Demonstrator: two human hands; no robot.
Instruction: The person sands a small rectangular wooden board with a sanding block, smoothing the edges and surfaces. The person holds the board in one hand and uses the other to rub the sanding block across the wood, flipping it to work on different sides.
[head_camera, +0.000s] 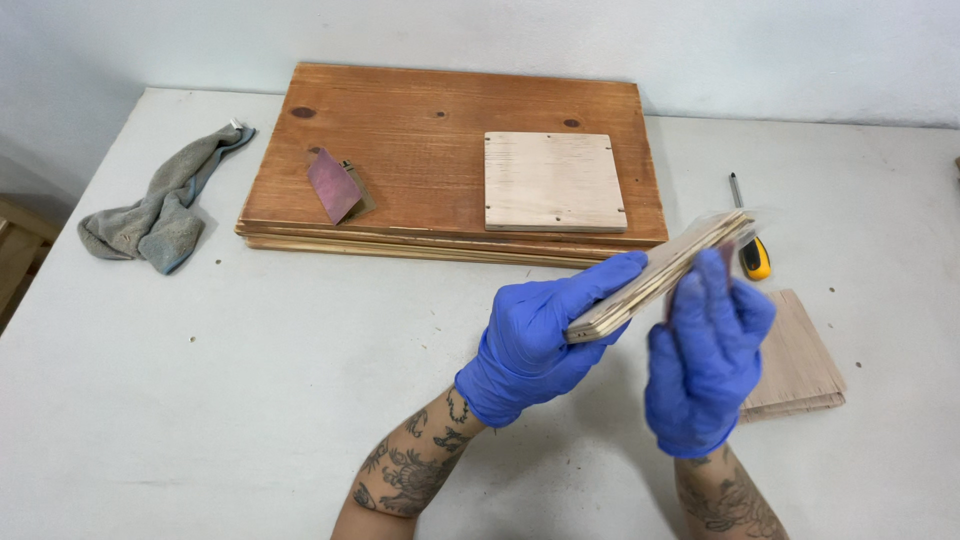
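Note:
Both my hands wear blue gloves. My left hand (540, 345) grips a thin pale plywood square (655, 275) from below, holding it tilted on edge above the white table (250, 380). My right hand (705, 360) lies flat against the board's right face, fingers together; a bit of reddish sheet shows under its fingertips, too blurred to name. The board's far end is blurred by motion.
A large brown wooden board (400, 140) lies at the back, carrying a pale plywood square (555, 180) and a folded purple sandpaper piece (333, 185). A grey rag (160, 205) lies at left. A yellow-handled screwdriver (748, 235) and another wood piece (800, 365) lie at right.

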